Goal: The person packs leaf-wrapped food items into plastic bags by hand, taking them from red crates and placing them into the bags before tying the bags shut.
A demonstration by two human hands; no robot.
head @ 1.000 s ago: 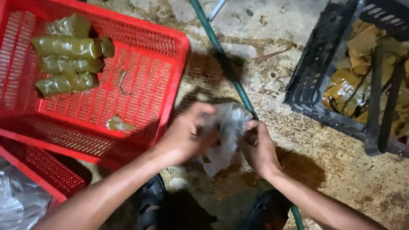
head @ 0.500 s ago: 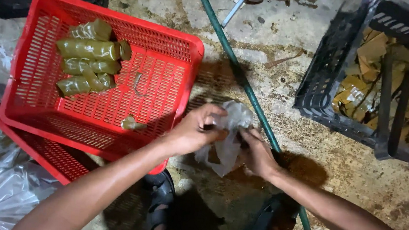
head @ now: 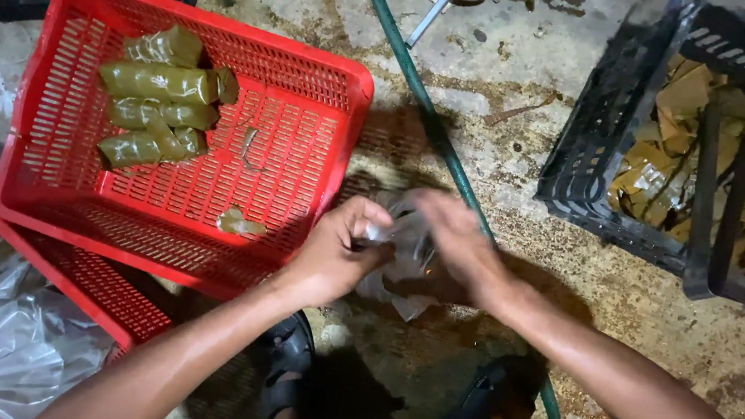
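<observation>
Compared with the view half a second earlier, the red crate point(head: 55, 197) and the black crate point(head: 595, 167) are seen in much the same places, with only a slight shift of the whole scene. The right hand point(head: 456, 240) has been moved up and across the wrapper, so that more of the clear plastic is now covered by it, and it is blurred by motion. The left hand point(head: 336, 252) has been kept close against the right, with its fingers curled inward.

A crumpled piece of clear plastic wrapper point(head: 397, 280) is held between both hands, above the stained concrete floor point(head: 529, 97) and just in front of the red crate's near corner. It is pinched by the left hand's fingertips at its upper edge; the right hand is laid over its top, though whether it is gripped or only pressed there cannot be told because of the blur. The wrapper is seen as thin, translucent and greyish white, wrinkled into folds, with a loose corner hanging below the hands.

Several green leaf-wrapped rolls point(head: 159, 107) are stacked in the far left corner of the red crate, and a small green scrap point(head: 235, 222) is lying apart near its front. Yellow-brown leaves point(head: 680, 139) are heaped in the black crate. A green hose point(head: 420, 96) is stretched across the floor between the crates
</observation>
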